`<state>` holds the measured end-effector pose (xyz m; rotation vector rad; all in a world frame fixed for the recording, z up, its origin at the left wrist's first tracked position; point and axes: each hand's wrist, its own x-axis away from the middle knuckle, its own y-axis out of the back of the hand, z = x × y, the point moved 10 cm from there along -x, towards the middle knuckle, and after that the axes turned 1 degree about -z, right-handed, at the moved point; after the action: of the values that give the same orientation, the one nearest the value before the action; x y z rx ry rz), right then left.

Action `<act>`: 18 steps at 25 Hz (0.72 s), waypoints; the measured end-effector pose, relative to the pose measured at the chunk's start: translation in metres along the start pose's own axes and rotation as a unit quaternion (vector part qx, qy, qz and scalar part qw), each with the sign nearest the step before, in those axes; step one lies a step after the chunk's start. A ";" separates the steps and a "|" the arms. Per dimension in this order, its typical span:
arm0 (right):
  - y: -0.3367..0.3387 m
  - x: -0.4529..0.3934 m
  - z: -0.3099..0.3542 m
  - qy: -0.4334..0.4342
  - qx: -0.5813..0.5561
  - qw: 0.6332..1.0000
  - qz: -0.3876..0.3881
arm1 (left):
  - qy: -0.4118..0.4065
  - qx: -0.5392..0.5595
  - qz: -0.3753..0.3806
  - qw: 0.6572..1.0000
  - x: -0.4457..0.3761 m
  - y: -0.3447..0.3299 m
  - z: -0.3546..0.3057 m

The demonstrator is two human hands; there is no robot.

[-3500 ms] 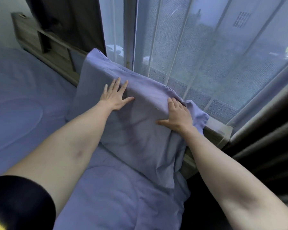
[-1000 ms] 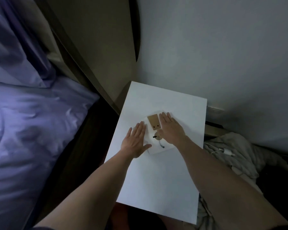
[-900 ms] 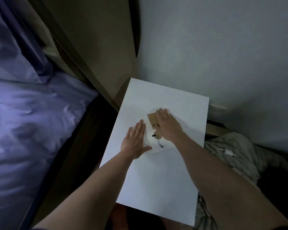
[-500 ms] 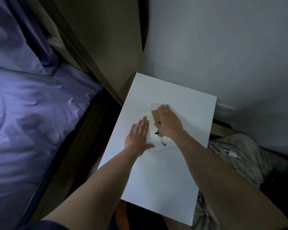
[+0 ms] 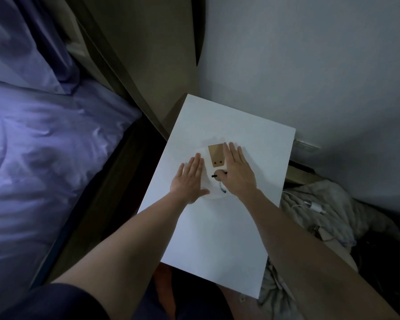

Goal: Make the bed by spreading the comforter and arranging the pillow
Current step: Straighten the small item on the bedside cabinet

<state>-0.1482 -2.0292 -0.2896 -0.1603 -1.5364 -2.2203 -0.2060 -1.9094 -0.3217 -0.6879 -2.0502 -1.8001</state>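
Note:
The lavender comforter (image 5: 39, 162) lies spread over the bed at the left. The lavender pillow (image 5: 21, 49) leans at the head of the bed in the top left corner. Both hands rest away from the bed, on a white bedside table (image 5: 222, 227). My left hand (image 5: 189, 179) lies flat, palm down, fingers together. My right hand (image 5: 238, 172) lies flat beside it. Between them sits a small white packet with a brown card tag (image 5: 216, 155) and a small round black-tipped piece (image 5: 217, 176). Neither hand holds anything.
The wooden headboard (image 5: 116, 54) runs diagonally between bed and table. A dark gap (image 5: 116, 181) separates the bed edge from the table. A grey crumpled cloth with a white charger cable (image 5: 314, 206) lies at the right. A pale wall (image 5: 309, 65) stands behind.
3.5 s ago both hands pressed on the pillow by the window. Since then the view turned to the bedside table. In the last half second my right hand slid off the brown tag.

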 end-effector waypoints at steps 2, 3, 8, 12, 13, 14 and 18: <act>-0.006 0.022 -0.019 -0.056 -0.055 0.997 -0.005 | -0.008 0.056 -0.007 0.998 0.008 0.002 -0.002; -0.011 0.035 -0.028 -0.084 -0.081 0.993 -0.008 | -0.003 0.092 -0.013 0.996 0.015 0.001 -0.004; -0.027 0.081 -0.035 -0.132 -0.144 0.980 -0.041 | 0.058 0.180 0.019 0.982 0.061 -0.041 -0.011; -0.027 0.093 -0.036 -0.167 -0.211 0.960 -0.075 | 0.075 0.262 0.023 0.962 0.066 -0.052 -0.028; -0.026 0.094 -0.037 -0.177 -0.228 0.954 -0.081 | 0.086 0.290 0.018 0.953 0.065 -0.050 -0.029; -0.027 0.096 -0.039 -0.189 -0.246 0.947 -0.087 | 0.095 0.316 0.013 0.944 0.065 -0.049 -0.030; -0.025 0.104 -0.042 -0.209 -0.294 0.926 -0.110 | 0.099 0.415 -0.013 0.904 0.071 -0.032 -0.027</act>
<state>-0.2458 -2.0898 -0.2930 -0.7114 -1.0475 -2.9192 -0.2848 -1.9285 -0.3063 -0.2084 -2.3742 -0.7884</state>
